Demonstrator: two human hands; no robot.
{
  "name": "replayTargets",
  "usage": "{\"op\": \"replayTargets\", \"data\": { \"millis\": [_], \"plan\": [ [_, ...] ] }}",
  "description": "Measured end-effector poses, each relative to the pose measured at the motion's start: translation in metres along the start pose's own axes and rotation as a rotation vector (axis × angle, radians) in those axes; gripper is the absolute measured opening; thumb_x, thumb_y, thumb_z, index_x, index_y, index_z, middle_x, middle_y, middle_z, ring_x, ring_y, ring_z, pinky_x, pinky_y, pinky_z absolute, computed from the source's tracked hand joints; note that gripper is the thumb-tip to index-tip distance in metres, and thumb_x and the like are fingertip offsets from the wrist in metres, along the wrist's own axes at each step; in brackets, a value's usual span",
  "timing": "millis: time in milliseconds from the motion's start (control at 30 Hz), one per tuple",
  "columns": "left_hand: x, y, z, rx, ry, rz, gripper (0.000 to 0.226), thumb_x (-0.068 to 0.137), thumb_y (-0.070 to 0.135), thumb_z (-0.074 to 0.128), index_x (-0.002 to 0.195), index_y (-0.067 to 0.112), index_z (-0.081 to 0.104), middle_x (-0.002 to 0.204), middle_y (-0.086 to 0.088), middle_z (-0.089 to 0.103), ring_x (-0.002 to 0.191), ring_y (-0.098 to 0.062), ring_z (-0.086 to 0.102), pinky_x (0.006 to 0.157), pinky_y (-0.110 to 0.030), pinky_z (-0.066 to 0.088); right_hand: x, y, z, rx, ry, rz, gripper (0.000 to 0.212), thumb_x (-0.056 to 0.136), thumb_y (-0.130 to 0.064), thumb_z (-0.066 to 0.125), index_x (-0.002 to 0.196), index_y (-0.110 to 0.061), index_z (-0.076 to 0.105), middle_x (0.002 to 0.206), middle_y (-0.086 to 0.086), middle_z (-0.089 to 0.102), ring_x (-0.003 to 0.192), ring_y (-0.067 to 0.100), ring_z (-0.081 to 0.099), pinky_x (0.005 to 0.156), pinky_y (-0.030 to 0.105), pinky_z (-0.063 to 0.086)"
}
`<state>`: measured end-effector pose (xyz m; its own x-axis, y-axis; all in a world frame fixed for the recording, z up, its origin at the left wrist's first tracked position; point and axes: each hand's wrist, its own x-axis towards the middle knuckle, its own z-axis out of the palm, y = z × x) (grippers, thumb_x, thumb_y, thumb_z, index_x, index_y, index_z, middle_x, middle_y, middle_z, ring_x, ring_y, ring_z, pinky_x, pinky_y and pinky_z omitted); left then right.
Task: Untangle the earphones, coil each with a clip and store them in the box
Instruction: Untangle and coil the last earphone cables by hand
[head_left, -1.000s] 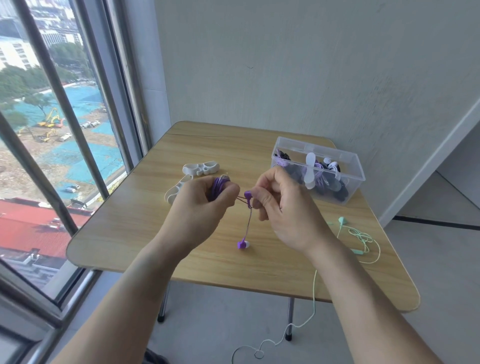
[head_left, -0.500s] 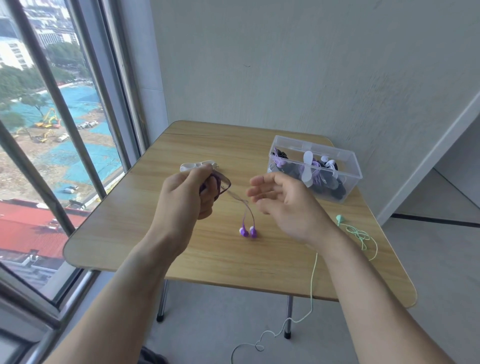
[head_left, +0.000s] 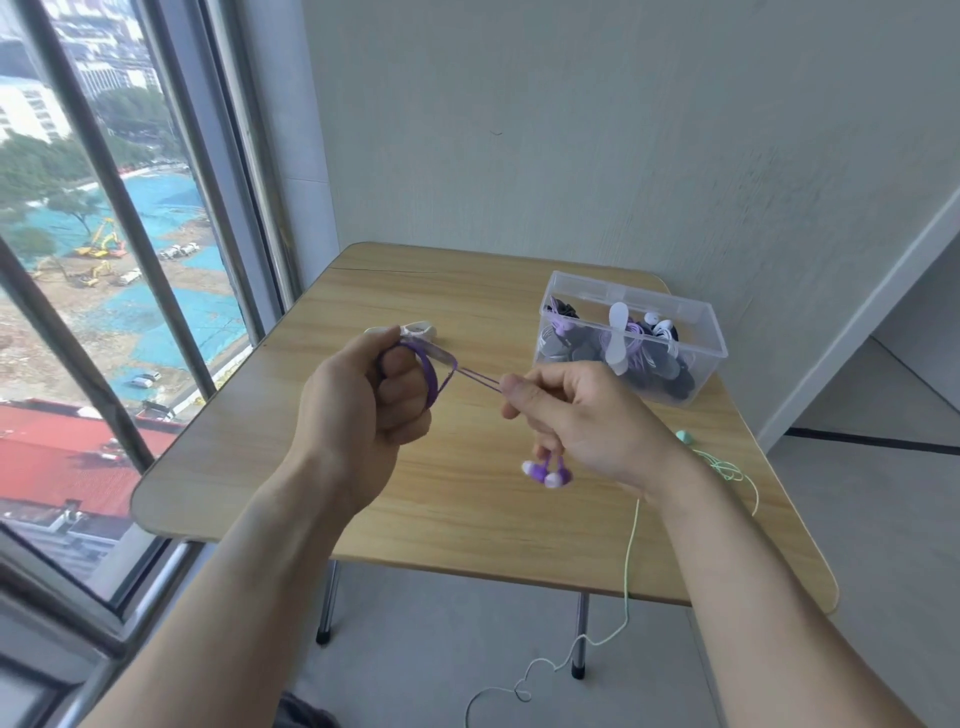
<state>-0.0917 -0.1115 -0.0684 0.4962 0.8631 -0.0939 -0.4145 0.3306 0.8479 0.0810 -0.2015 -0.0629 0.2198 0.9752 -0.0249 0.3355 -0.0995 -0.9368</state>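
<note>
My left hand (head_left: 363, 400) grips a coil of purple earphone cable (head_left: 431, 374) wound around its fingers, above the middle of the wooden table (head_left: 467, 519). A short stretch of the cable runs right to my right hand (head_left: 582, 421), which pinches it. The two purple earbuds (head_left: 548, 472) hang below my right hand. White clips (head_left: 418, 328) lie on the table just behind my left hand, partly hidden. A clear plastic box (head_left: 631, 338) at the back right holds several coiled earphones. Mint-green earphones (head_left: 722, 467) lie at the table's right edge.
The green cable (head_left: 628, 571) drops off the table's front edge to the floor. A barred window runs along the left, a grey wall stands behind the table. The table's metal legs (head_left: 324, 603) show beneath the front edge.
My right hand, which had let go and opened, closed again on the purple cable near the coil. The earbuds rose off the table and now dangle under that hand.
</note>
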Motion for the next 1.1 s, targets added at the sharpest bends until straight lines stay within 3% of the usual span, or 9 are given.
{"op": "replayTargets", "data": {
  "millis": [133,233,300,433,700,800,900,1000,1100],
  "plan": [
    [0.004,0.000,-0.004,-0.175,0.019,-0.052,0.034,0.100,0.021,0.037,0.067,0.019,0.045,0.059,0.004,0.031,0.045,-0.011,0.023,0.045,-0.024,0.015,0.002,0.006,-0.002,-0.186,0.050,-0.028,0.031,0.099,-0.037,0.060,0.078,-0.016,0.068,0.054,-0.004,0.046,0.049,0.010,0.047,0.058,0.026,0.048],
    [0.006,-0.002,-0.004,-0.248,-0.023,-0.003,0.026,0.104,0.017,0.035,0.089,0.014,0.056,0.073,0.001,0.055,0.059,-0.012,0.051,0.047,-0.020,0.031,0.002,0.007,0.009,-0.324,-0.023,-0.028,0.027,0.099,-0.037,0.059,0.077,-0.021,0.067,0.059,-0.004,0.061,0.052,0.010,0.055,0.061,0.029,0.049],
    [0.007,-0.006,-0.002,-0.064,0.003,0.104,0.020,0.105,0.014,0.040,0.101,0.011,0.059,0.085,-0.001,0.065,0.074,-0.013,0.064,0.048,-0.019,0.035,0.002,0.006,0.018,-0.372,-0.068,-0.022,0.023,0.097,-0.037,0.059,0.080,-0.023,0.065,0.063,-0.002,0.068,0.057,0.012,0.061,0.064,0.035,0.053],
    [0.002,-0.016,0.003,0.584,0.063,0.378,0.020,0.103,0.005,0.046,0.107,0.006,0.066,0.096,-0.004,0.073,0.084,-0.010,0.072,0.053,-0.013,0.042,-0.005,-0.006,0.027,-0.422,-0.153,-0.040,0.015,0.100,-0.035,0.054,0.095,-0.027,0.066,0.062,-0.002,0.067,0.054,0.009,0.059,0.056,0.023,0.045],
    [-0.006,-0.027,0.008,1.064,-0.263,0.191,0.071,0.106,0.051,0.024,0.057,0.011,0.056,0.048,0.009,0.048,0.046,-0.007,0.040,0.054,-0.023,0.032,-0.011,-0.016,0.008,-0.427,-0.017,-0.191,0.016,0.090,-0.027,0.070,0.077,-0.020,0.076,0.058,-0.007,0.065,0.049,0.002,0.049,0.049,0.019,0.041],
    [-0.007,-0.025,0.010,0.991,-0.254,0.099,0.073,0.106,0.046,0.029,0.068,-0.003,0.067,0.050,0.004,0.048,0.044,-0.010,0.038,0.050,-0.021,0.032,-0.006,-0.009,0.004,-0.268,0.103,-0.183,0.017,0.075,-0.028,0.087,0.084,-0.021,0.075,0.066,-0.005,0.070,0.054,0.003,0.057,0.053,0.018,0.046],
    [-0.006,-0.019,0.015,0.758,-0.159,0.029,0.059,0.104,0.028,0.041,0.070,-0.017,0.056,0.047,-0.002,0.038,0.040,-0.013,0.029,0.043,-0.021,0.026,-0.002,-0.002,0.010,-0.069,0.002,-0.229,0.014,0.089,-0.029,0.074,0.099,-0.019,0.075,0.076,0.006,0.071,0.062,0.016,0.059,0.057,0.032,0.050],
    [-0.005,-0.017,0.016,0.524,0.003,-0.038,0.054,0.100,0.023,0.046,0.048,0.008,0.053,0.042,0.001,0.032,0.038,-0.013,0.023,0.040,-0.020,0.021,0.001,0.005,0.024,-0.078,-0.025,-0.269,0.022,0.102,-0.032,0.055,0.106,-0.025,0.075,0.083,0.020,0.067,0.066,0.029,0.057,0.065,0.049,0.052],
    [-0.002,-0.013,0.016,0.311,0.169,-0.095,0.044,0.098,0.021,0.048,0.055,0.014,0.048,0.043,0.002,0.037,0.035,-0.012,0.028,0.035,-0.016,0.023,0.002,0.006,0.036,-0.129,0.048,-0.310,0.018,0.100,-0.027,0.060,0.108,-0.030,0.076,0.091,0.001,0.076,0.085,0.023,0.065,0.075,0.042,0.056]
  ]
}}
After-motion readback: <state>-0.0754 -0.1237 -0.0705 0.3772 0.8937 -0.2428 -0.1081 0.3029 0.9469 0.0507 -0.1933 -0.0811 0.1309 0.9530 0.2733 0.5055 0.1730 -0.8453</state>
